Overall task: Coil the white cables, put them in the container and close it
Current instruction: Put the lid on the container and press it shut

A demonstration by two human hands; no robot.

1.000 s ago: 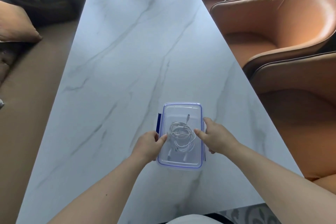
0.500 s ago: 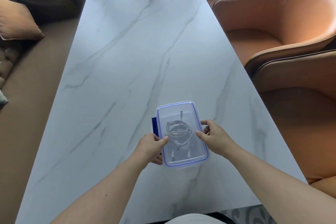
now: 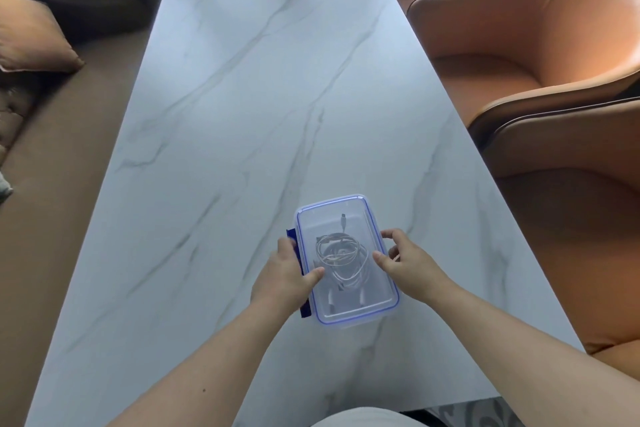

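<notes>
Far left: tan cushion (image 3: 31,35) on a brown sofa (image 3: 59,218) that runs along the desk. Desk (image 3: 242,97) is long, white marble-look with grey veins, running away from me.

Left hand (image 3: 282,276): clamped on the container's left long side. Fingers (image 3: 285,248) curl over the edge, on top of the dark blue latch (image 3: 292,235). Thumb lies flat on the lid just inside the left rim. The latch shows past my hand at both ends; can't tell if it's snapped down.

Container (image 3: 349,317): clear plastic rectangular box with rounded corners. It's on the desk close to my edge, a bit right of centre. Long axis points away from me but skewed, far end turned slightly left. Lid (image 3: 356,229) is on, also clear, with a thin blue seal line tracing the rim all round.

White cables (image 3: 341,255): inside, visible through the lid. Loose round coil in the middle, several loops overlapping, not tight. One plug end points to the far end of the box. Two white connector ends lie near the close end.

Right hand (image 3: 414,265): on the right long side, opposite the left. Thumb tip sits on the lid's right rim, and fingers (image 3: 393,234) curl round the side wall, gripping it.

Far right: two orange leather chairs (image 3: 536,55) close beside the desk.
</notes>
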